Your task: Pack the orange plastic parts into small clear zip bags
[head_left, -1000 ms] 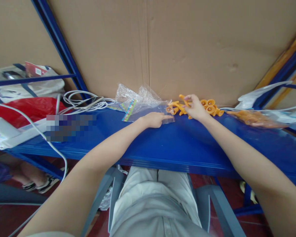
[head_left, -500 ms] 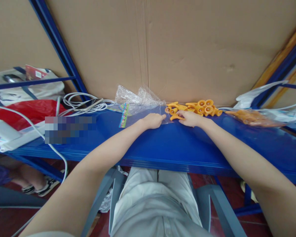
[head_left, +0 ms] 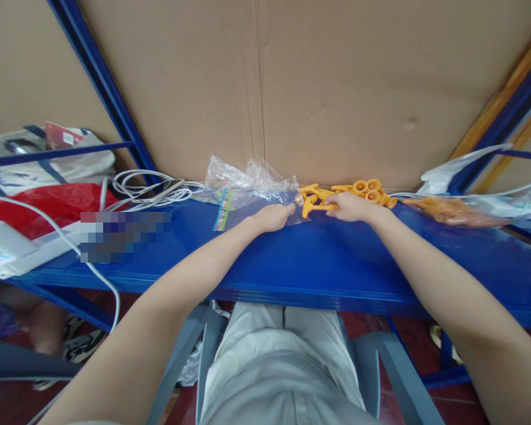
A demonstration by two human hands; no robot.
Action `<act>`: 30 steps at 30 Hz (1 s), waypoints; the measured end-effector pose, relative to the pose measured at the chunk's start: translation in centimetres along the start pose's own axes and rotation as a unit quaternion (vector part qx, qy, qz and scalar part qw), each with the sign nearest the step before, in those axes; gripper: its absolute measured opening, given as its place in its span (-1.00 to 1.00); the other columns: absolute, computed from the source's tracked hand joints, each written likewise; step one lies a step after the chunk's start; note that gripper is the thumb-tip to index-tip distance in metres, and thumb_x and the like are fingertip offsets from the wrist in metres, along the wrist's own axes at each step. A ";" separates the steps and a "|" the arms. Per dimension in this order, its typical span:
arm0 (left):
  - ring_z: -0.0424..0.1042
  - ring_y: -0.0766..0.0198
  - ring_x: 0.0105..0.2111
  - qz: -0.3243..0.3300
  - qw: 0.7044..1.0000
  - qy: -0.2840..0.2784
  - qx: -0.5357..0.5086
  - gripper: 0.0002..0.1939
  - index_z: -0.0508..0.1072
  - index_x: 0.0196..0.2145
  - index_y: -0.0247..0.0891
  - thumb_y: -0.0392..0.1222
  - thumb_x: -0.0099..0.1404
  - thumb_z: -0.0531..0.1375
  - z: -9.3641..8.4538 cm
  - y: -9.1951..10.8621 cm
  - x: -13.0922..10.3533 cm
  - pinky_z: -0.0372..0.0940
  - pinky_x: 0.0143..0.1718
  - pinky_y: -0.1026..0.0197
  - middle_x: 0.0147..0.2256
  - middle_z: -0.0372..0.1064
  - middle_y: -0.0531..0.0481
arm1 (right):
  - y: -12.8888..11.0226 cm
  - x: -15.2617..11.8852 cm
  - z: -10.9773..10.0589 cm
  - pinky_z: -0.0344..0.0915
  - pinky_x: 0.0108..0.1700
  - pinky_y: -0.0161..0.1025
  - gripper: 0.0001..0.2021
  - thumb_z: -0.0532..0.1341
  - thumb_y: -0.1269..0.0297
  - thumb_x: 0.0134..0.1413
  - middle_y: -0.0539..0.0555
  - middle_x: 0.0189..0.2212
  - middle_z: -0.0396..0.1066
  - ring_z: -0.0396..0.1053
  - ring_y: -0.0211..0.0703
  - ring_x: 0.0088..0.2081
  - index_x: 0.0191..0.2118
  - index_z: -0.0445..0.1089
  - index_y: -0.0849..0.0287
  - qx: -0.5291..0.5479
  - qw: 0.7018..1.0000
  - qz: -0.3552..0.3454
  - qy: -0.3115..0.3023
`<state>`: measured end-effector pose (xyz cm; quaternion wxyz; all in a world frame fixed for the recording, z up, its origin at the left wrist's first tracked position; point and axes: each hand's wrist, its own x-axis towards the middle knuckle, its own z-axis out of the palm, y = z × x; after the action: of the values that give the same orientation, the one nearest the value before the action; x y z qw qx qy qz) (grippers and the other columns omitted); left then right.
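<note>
My left hand (head_left: 274, 218) is closed on the edge of a clear plastic bag (head_left: 244, 213) lying on the blue table. The bag has a colourful header strip (head_left: 222, 210) at its left end. Just right of the bag's mouth, my right hand (head_left: 346, 208) grips an orange plastic piece (head_left: 312, 206) by its ridged handle, its curved head towards the bag. More orange pieces (head_left: 371, 190) lie in a pile behind and beside my right hand, some with round cup-like ends facing me.
Crumpled clear plastic (head_left: 234, 173) lies behind the bag. To the left are coiled white cables (head_left: 153, 188), a red bag (head_left: 48, 206) and a white power strip (head_left: 38, 254). A bag of orange pieces (head_left: 451, 211) lies right. Another person's legs (head_left: 46, 327) show lower left.
My right hand has shifted slightly right and holds the orange piece by its handle, turned so that its curved head shows. My left hand stays at the bag, its index finger now drawn in.
</note>
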<state>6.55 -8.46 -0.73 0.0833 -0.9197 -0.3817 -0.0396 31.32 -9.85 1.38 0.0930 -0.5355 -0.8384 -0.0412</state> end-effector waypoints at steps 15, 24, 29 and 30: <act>0.49 0.12 -0.05 0.046 0.995 0.074 -0.056 -0.72 0.42 -0.09 -0.29 -0.32 0.38 -0.04 -0.5 0.6 -0.3 0.35 -0.01 0.13 -0.06 0.49 -0.17 | -1.9 -0.1 0.1 0.37 0.10 -0.03 -0.70 0.21 0.43 0.11 0.12 -0.03 0.54 0.48 0.08 0.02 -0.05 0.54 0.08 0.009 0.997 -0.074 0.037; 0.49 0.13 -0.10 0.066 0.993 0.097 -0.022 -0.67 0.38 0.01 -0.30 -0.35 0.37 -0.05 -0.3 1.5 -0.4 0.37 -0.10 0.16 -0.05 0.46 -0.19 | -3.1 -0.2 -0.2 0.39 0.04 -0.07 -0.64 0.31 0.40 0.01 0.21 -0.04 0.53 0.49 0.06 -0.02 -0.01 0.46 0.20 0.090 0.991 -0.056 0.079; 0.50 0.19 -0.19 0.098 0.985 0.143 -0.012 -0.70 0.40 -0.04 -0.28 -0.33 0.37 -0.04 0.1 1.3 -0.2 0.38 -0.20 0.20 -0.11 0.46 -0.14 | -3.0 0.3 0.5 0.38 0.01 -0.09 -0.83 0.32 0.30 0.01 0.10 -0.22 0.56 0.50 -0.03 -0.14 -0.23 0.51 0.17 0.202 0.974 -0.101 0.036; 0.49 0.20 -0.21 0.107 0.982 0.153 -0.008 -0.71 0.40 -0.06 -0.28 -0.32 0.36 -0.04 0.2 1.3 -0.2 0.38 -0.22 0.21 -0.12 0.46 -0.13 | -3.1 0.5 0.8 0.38 0.01 -0.09 -0.84 0.32 0.28 0.01 0.09 -0.23 0.56 0.50 -0.04 -0.15 -0.24 0.52 0.17 0.225 0.968 -0.111 0.027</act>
<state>7.35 -9.51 -1.07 0.1369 -0.9389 -0.2635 -0.1740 28.26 -10.55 0.79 0.2282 -0.4034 -0.8774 0.1237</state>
